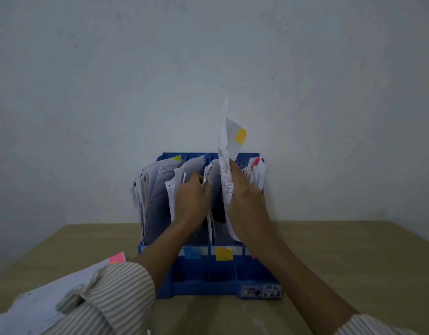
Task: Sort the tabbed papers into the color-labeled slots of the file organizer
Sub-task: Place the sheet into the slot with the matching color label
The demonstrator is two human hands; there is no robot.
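A blue file organizer (203, 279) stands on the wooden table against the wall, its slots stuffed with papers. Blue (192, 253) and yellow (223, 254) labels show on its front; a pink label is partly hidden by my right arm. My right hand (244, 197) grips an upright paper with a yellow tab (240, 135), held over the slot above the yellow label. My left hand (192, 197) holds back the papers (178, 180) at the divider between the blue and yellow slots. A stack of papers with a pink tab (117, 257) lies at the lower left, under my left sleeve.
The wooden table (341, 257) stretches out to the right of the organizer. A plain wall stands directly behind it. Small empty compartments run along the organizer's front base (220, 274).
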